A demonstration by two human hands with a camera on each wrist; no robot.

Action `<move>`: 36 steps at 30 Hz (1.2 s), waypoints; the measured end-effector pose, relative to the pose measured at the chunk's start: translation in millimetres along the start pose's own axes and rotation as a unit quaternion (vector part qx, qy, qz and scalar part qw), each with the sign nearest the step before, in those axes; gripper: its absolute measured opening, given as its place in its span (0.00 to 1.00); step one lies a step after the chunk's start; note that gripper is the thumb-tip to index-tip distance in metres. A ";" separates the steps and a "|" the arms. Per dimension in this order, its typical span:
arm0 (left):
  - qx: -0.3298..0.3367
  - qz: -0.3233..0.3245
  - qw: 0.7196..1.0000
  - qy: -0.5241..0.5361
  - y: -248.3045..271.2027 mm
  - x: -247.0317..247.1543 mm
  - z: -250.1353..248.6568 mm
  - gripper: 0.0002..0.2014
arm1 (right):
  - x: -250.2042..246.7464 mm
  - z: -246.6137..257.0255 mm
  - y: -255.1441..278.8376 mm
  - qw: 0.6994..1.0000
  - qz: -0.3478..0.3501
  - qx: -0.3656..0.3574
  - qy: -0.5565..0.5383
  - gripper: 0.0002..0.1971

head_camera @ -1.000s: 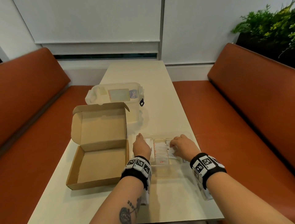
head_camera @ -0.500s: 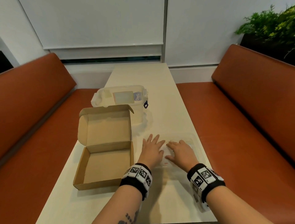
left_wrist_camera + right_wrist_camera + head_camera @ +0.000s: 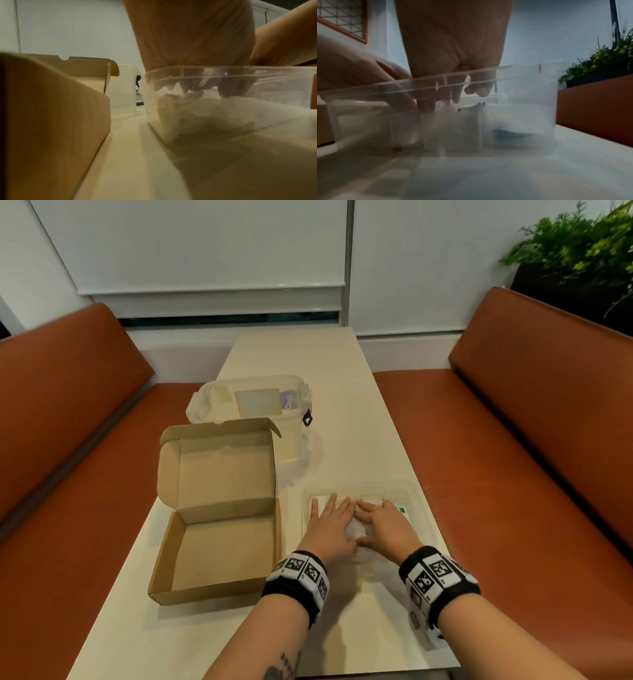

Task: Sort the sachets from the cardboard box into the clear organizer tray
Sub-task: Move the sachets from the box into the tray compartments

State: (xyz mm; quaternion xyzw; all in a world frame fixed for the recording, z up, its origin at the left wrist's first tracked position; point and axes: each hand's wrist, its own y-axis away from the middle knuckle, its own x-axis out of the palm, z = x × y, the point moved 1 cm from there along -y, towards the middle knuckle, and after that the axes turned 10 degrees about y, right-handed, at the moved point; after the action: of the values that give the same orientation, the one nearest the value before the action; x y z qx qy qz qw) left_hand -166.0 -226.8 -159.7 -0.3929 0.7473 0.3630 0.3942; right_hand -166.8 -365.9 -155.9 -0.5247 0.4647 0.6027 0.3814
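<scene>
Small white paper sachets (image 3: 359, 530) fill the clear plastic organizer tray (image 3: 426, 517) directly beneath your flattened left hand (image 3: 330, 527) and right hand (image 3: 385, 522), fingers extended, grasping nothing; the brown cardboard box (image 3: 219, 549) sits empty leftward.

Both forearms are extended forward, side by side. The left hand (image 3: 330, 523) is laid flat, palm down, fingers spread. The right hand (image 3: 385, 522) is likewise flattened, fingers angled toward the left hand, thumbs nearly touching.
</scene>
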 end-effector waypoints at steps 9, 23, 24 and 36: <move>-0.014 0.014 0.999 0.033 -8.2 -1.7 1.4 0.46 | -25.3 -33.2 1.1 0.995 -0.056 0.080 0.001 0.27; -0.025 0.030 0.997 0.066 -8.1 0.4 0.8 0.45 | -27.5 -29.5 -8.1 0.986 -0.019 -0.041 0.161 0.18; -0.025 0.031 0.997 0.066 -8.0 0.2 0.8 0.45 | -24.7 -28.0 -8.5 0.983 -0.009 -0.042 0.177 0.20; -0.022 0.033 0.997 0.062 -7.6 -0.4 0.2 0.44 | -37.4 -37.3 -14.6 0.969 0.049 -0.150 0.188 0.23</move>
State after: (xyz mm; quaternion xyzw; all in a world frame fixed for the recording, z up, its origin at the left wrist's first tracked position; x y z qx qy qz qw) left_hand -159.2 -229.7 -161.2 -0.3983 0.7746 0.3669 0.3266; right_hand -136.6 -396.6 -122.0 -0.6563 0.4578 0.5741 0.1739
